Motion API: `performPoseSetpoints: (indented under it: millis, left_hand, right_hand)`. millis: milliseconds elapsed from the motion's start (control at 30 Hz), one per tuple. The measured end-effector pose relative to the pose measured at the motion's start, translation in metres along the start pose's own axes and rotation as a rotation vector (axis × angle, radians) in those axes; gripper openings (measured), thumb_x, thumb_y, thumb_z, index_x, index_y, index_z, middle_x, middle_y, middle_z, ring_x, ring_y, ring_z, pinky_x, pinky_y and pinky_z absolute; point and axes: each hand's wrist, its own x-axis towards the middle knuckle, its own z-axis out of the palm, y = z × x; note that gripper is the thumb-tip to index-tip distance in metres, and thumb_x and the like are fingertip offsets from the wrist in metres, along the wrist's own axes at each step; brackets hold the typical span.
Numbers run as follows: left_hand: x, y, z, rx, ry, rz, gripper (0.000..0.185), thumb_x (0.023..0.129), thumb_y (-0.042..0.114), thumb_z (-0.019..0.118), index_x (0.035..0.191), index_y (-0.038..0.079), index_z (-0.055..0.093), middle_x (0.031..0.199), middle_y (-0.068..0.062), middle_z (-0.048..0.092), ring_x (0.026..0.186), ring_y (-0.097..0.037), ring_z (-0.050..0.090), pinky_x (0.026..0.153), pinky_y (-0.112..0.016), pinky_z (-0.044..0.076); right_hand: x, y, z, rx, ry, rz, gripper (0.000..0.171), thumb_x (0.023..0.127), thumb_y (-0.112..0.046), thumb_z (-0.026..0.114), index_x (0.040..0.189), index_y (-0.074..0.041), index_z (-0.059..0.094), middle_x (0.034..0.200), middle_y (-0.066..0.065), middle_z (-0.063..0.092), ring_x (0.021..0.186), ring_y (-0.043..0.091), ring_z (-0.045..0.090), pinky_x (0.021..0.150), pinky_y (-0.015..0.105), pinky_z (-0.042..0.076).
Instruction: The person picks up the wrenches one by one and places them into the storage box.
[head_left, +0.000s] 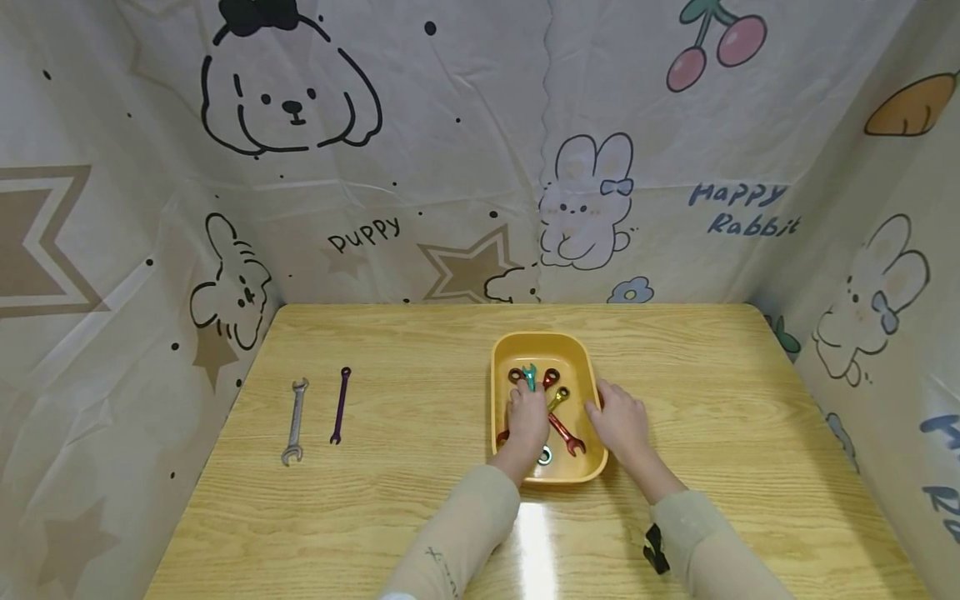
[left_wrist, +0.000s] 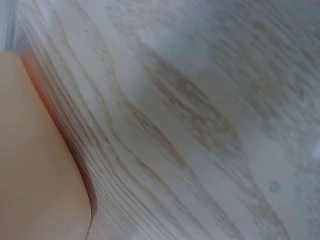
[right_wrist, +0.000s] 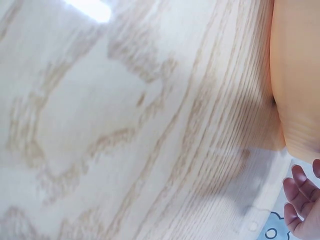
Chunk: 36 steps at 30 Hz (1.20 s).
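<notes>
A yellow tray (head_left: 551, 340) on the table holds several coloured wrenches. My left hand (head_left: 528, 421) reaches down into it, over the wrenches. The jaw end of a teal wrench (head_left: 529, 374) sticks out past the fingers; the hand hides its middle, and I cannot tell whether the fingers grip it. Red wrenches (head_left: 566, 435) and a yellow-green wrench (head_left: 560, 397) lie around the hand, and a ring end (head_left: 544, 455) shows below it. At the tray's right rim, my right hand (head_left: 624, 421) holds on with its thumb over the edge; its curled fingers (right_wrist: 300, 195) show beside the wall.
To the left on the wooden table (head_left: 420, 417) lie a silver wrench (head_left: 296, 423) and a purple wrench (head_left: 341, 406), apart from each other. Printed cloth (head_left: 465, 150) encloses the table at the back and both sides. The tray's outer wall (left_wrist: 35, 150) borders the left wrist view.
</notes>
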Motion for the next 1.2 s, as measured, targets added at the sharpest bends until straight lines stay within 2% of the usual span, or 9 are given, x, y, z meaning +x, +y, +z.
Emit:
performPoseSetpoints:
  millis: [267,467,700,933,1200]
  left_hand:
    - [-0.0009,-0.0003,0.0028,0.048,0.029,0.011,0.026,0.076,0.006,0.068,0.101,0.010,0.065,0.093,-0.010,0.055,0.074,-0.020,0.053,0.054,-0.024,0.046]
    - [-0.0017,-0.0006,0.0010,0.028,-0.008,0.016,0.028,0.076,0.007,0.068,0.104,0.010,0.064,0.097,-0.011,0.056,0.078,-0.021,0.055,0.054,-0.026,0.048]
    - [-0.0017,-0.0009,0.0019,0.032,0.032,0.026,0.019,0.079,0.010,0.066,0.098,0.011,0.065,0.092,-0.010,0.056,0.073,-0.020,0.055,0.050,-0.025,0.046]
    - [-0.0012,-0.0007,0.0022,0.018,0.011,0.027,0.016,0.081,0.011,0.064,0.097,0.010,0.066,0.090,-0.010,0.055,0.071,-0.019,0.055,0.050,-0.026,0.046]
    - [-0.0011,-0.0020,0.0024,-0.016,0.041,0.031,0.011,0.084,0.017,0.062,0.090,0.009,0.066,0.088,-0.010,0.055,0.068,-0.020,0.056,0.049,-0.028,0.046]
  right_hand:
    - [-0.0002,0.0001,-0.0005,-0.002,-0.007,0.001,0.041,0.088,-0.025,0.053,0.121,-0.001,0.052,0.108,0.022,0.059,0.100,0.040,0.055,0.082,0.052,0.037]
    - [-0.0008,-0.0001,-0.0003,0.001,-0.015,0.008,0.042,0.088,-0.025,0.053,0.122,-0.002,0.051,0.111,0.022,0.059,0.101,0.040,0.054,0.083,0.051,0.037]
    - [-0.0008,0.0004,-0.0001,0.011,-0.003,0.002,0.039,0.088,-0.025,0.053,0.119,-0.002,0.053,0.106,0.022,0.060,0.097,0.041,0.056,0.079,0.050,0.038]
    - [-0.0005,0.0017,0.0010,0.011,0.003,0.001,0.040,0.088,-0.025,0.053,0.120,-0.002,0.053,0.106,0.022,0.060,0.097,0.041,0.056,0.079,0.050,0.038]
    - [-0.0007,0.0014,0.0013,0.019,0.000,0.009,0.039,0.088,-0.025,0.053,0.119,-0.002,0.053,0.106,0.021,0.060,0.097,0.039,0.056,0.077,0.048,0.038]
